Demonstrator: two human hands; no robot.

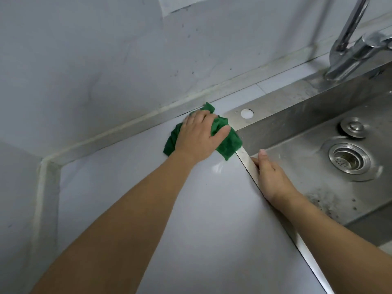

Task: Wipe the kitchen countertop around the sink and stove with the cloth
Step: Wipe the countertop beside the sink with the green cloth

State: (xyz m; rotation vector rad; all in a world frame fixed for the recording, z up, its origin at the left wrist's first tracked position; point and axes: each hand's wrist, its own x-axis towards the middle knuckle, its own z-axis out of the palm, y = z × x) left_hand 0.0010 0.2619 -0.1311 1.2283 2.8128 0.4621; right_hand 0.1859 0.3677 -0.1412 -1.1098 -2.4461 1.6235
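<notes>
Green cloth (228, 145) crumpled, under L hand (200, 136)

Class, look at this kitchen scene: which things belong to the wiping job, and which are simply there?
Part of the job: green cloth, left hand pressing it, countertop, sink rim.

Simply there: tap, drain strainer, sink plug, wall.
</notes>
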